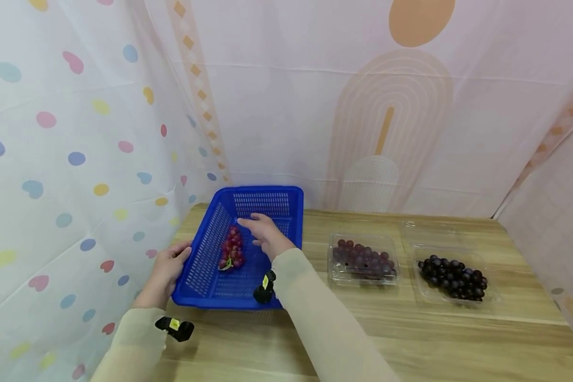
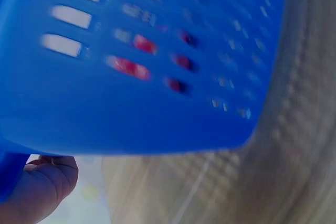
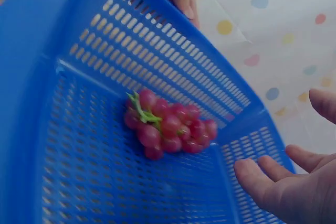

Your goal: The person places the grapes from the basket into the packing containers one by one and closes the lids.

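A blue plastic basket (image 1: pixel 219 303) with slotted walls is tilted on the left part of the table. My left hand (image 1: pixel 166 268) grips its left rim, the fingers partly hidden behind the wall; the left wrist view has the thumb side of that hand (image 2: pixel 44 184) below the blue wall. Inside lies a bunch of red grapes (image 1: pixel 232 246) with a green stem, against the left wall. Over the basket's interior, to the right of the bunch, is my right hand (image 1: pixel 266 236). Its fingers are spread and hold nothing, apart from the grapes (image 3: pixel 170 124) in the right wrist view.
Right of the basket, a clear plastic box (image 1: pixel 363 278) holds dark red grapes. Farther right, black grapes (image 1: pixel 453 278) sit in another clear box with its lid (image 1: pixel 432 233) folded back. Patterned curtains (image 1: pixel 277 132) border the wooden table (image 1: pixel 387 323).
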